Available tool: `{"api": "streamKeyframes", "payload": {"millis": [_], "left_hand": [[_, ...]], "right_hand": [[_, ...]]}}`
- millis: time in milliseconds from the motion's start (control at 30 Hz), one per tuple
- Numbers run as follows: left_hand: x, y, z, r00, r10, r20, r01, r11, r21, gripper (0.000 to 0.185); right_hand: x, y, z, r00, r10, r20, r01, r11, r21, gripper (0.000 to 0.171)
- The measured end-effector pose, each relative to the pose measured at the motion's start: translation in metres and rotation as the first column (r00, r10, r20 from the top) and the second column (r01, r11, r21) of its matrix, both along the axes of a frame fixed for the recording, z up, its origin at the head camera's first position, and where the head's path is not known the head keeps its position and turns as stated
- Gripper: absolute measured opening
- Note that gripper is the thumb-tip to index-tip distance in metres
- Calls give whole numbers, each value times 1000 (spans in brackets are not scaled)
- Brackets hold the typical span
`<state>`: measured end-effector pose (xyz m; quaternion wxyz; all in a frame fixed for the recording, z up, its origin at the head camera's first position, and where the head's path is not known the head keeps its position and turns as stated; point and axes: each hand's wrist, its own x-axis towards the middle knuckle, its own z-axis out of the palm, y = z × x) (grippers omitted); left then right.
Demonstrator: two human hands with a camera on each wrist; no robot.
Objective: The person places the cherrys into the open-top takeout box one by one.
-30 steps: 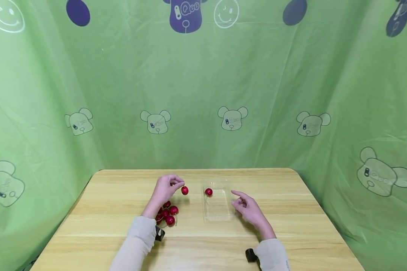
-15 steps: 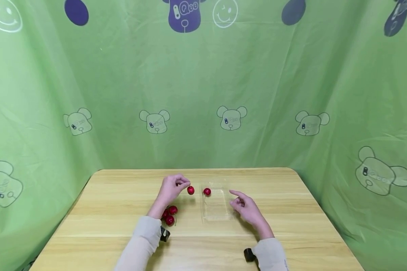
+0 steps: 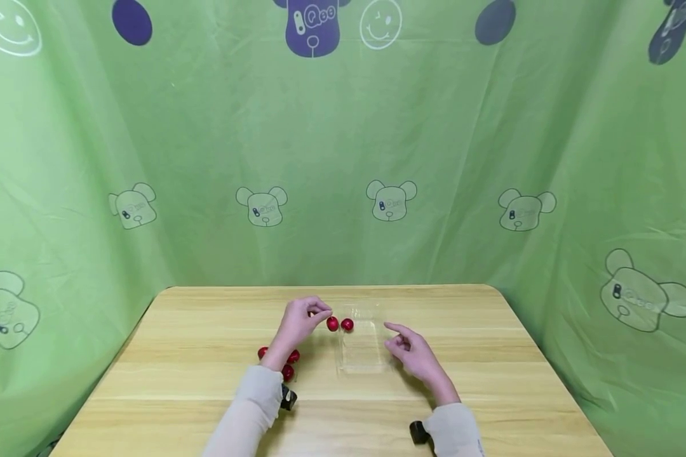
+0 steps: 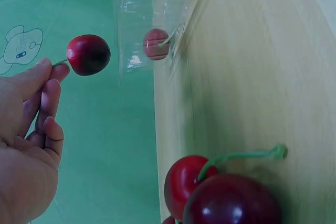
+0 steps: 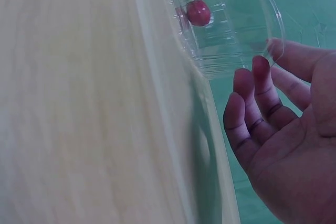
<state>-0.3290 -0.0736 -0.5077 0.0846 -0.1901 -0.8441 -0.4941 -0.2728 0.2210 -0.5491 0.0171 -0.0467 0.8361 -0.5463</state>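
My left hand (image 3: 298, 322) pinches a red cherry (image 4: 88, 55) by its green stem between thumb and forefinger. The fruit hangs at the left edge of a see-through plastic box (image 3: 363, 367). Inside that box, near its far left corner, lies another cherry (image 3: 347, 324). At the box's right side is my right hand (image 3: 420, 358), holding its rim (image 5: 282, 30) at the fingertips; the other fingers are bent beside the wall. Under my left wrist sits a small pile of cherries (image 4: 233, 200), partly hidden by the forearm in the head view.
The pale wooden table (image 3: 520, 406) carries everything. Green printed cloth (image 3: 331, 247) stands round its back and sides. A black wrist camera (image 3: 418, 432) sits at the right sleeve, and another black camera (image 3: 288, 398) at the left.
My left hand has moved right with the cherry, from open table to the box's left edge. My right hand stays at the box, which has barely moved.
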Motion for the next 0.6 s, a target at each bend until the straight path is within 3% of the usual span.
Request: {"api": "streamKeyframes", "payload": {"millis": [600], "left_hand": [[3,16,-8,1000,-28,11,28,1000,2,7]], "right_hand": [[-2,-2,-2,1000,10,9,-10,1000,2,51]]}}
